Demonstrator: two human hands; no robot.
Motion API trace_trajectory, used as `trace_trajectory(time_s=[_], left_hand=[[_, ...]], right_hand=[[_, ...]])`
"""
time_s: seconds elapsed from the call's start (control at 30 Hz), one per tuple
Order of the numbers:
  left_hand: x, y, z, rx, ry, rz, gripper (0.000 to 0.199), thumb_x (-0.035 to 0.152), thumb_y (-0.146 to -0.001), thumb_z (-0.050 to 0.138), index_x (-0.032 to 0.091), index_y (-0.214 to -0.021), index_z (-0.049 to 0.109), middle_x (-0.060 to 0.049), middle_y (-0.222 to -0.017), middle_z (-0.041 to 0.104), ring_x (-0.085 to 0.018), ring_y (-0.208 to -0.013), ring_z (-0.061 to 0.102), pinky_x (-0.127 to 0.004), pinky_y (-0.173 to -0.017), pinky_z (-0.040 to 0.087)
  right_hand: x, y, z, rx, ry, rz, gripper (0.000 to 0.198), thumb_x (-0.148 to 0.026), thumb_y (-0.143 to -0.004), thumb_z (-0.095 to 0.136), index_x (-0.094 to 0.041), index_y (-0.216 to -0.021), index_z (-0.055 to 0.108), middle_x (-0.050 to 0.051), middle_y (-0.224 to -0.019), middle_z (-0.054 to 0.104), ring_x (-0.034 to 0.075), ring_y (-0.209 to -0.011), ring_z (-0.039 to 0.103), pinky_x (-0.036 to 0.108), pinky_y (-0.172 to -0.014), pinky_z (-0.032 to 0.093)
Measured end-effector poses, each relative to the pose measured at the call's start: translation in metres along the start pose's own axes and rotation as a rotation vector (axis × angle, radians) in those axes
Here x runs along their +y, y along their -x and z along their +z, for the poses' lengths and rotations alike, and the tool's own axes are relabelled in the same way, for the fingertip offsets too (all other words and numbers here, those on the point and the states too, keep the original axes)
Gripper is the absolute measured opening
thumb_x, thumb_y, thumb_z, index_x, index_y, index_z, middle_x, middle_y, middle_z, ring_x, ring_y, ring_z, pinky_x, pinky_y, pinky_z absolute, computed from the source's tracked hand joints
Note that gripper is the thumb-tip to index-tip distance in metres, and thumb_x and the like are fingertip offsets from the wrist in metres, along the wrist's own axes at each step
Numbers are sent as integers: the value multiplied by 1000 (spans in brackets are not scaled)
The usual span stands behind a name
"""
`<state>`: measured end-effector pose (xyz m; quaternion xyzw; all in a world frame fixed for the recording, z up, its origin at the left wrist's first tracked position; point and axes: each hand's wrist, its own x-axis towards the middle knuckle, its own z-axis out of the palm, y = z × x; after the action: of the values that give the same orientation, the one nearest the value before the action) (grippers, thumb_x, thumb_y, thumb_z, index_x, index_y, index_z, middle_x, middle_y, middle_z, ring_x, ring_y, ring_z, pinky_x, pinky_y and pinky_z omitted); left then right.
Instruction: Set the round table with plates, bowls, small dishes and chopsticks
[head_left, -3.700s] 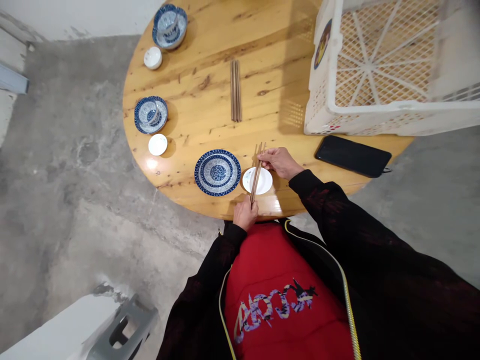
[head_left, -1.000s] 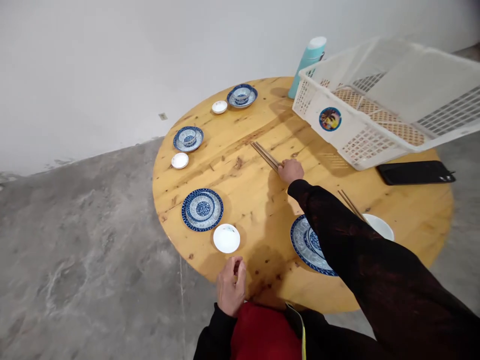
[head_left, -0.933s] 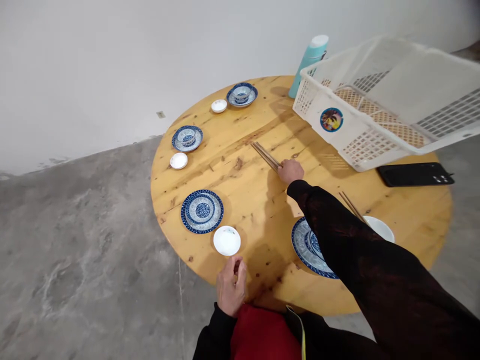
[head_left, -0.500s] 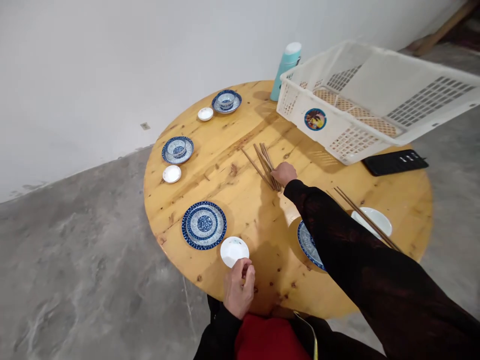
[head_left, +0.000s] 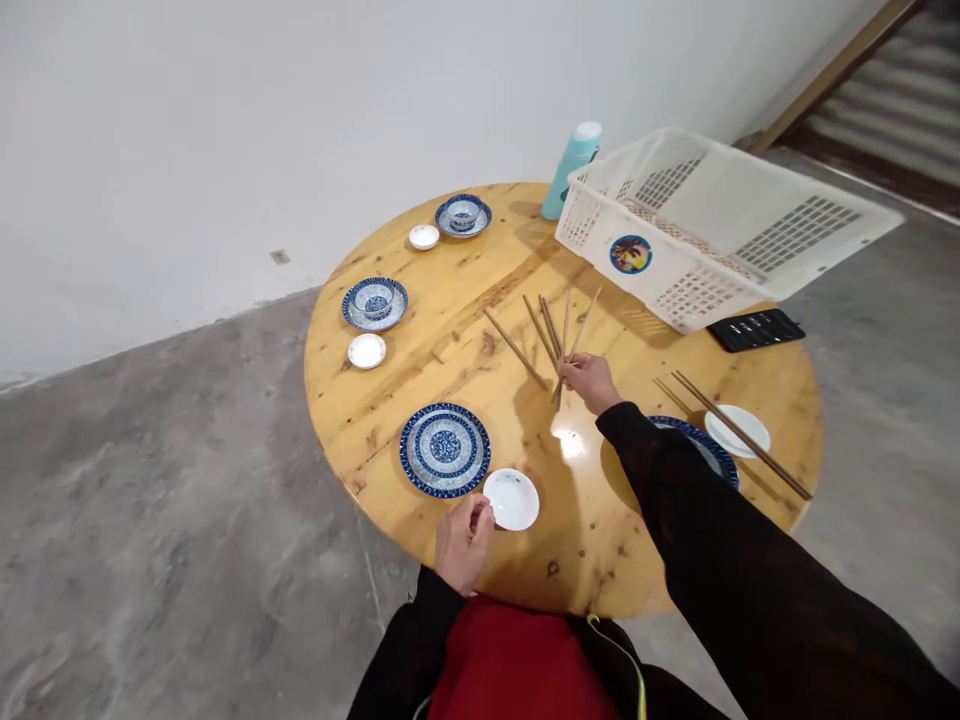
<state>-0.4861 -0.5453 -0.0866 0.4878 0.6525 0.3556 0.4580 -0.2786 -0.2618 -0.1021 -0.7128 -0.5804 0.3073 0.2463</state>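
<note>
My right hand (head_left: 589, 380) pinches the ends of a pair of chopsticks (head_left: 582, 328), which lean up and away in a narrow V. Other brown chopsticks (head_left: 541, 330) lie just left of it, and a single chopstick (head_left: 516, 348) rests apart from them. My left hand (head_left: 465, 540) is curled, thumb against fingers, with nothing visible in it. It is beside the near rim of a small white dish (head_left: 512, 500); whether it touches the dish I cannot tell. A blue-patterned plate (head_left: 445, 450) lies just beyond that hand.
On the round wooden table (head_left: 450, 300), a white plastic basket (head_left: 675, 262) stands at the back right, beside a turquoise bottle (head_left: 574, 165) and a black phone (head_left: 757, 329). Bowls on plates (head_left: 375, 304) line the left edge. Two chopsticks (head_left: 742, 435) cross a white dish (head_left: 738, 431) at right.
My right hand has drawn a pair of chopsticks up at an angle from the bunch. My left hand stays curled near the white dish. The view has shifted slightly.
</note>
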Motion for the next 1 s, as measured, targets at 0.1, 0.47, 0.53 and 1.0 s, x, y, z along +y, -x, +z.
trace_trajectory(time_s=[0.1,0.47,0.53,1.0], left_hand=[[4,-10,-8,-1,-6,43,22,33,-95,44,19,-93,62,-3,-82,69,-15,-75,64,-26,-70,47],[3,-18,1,-290,316,-53,44,59,-89,46,19,-72,48,1,-65,53,-11,-60,57,-22,-57,43],[-1,-13,0,-331,332,-73,50,67,-87,47,18,-74,51,1,-64,54,-11,-57,53,-21,-52,40],[-18,4,-1,-357,220,-136,51,64,-83,53,15,-75,64,4,-56,46,-10,-54,40,-24,-54,33]], right_hand=[[-10,62,3,-211,-307,-2,22,-37,-71,68,-17,-65,60,-1,-55,54,11,-50,49,24,-50,42],[-32,206,24,-545,-825,132,39,-49,-65,85,-18,-63,61,-4,-51,53,8,-48,45,23,-49,36],[-25,216,29,-566,-860,172,41,-50,-65,85,-18,-62,59,-4,-50,52,9,-47,46,23,-49,37],[4,239,43,-621,-910,282,37,-48,-64,86,-17,-73,67,-3,-61,55,10,-53,48,26,-53,43]])
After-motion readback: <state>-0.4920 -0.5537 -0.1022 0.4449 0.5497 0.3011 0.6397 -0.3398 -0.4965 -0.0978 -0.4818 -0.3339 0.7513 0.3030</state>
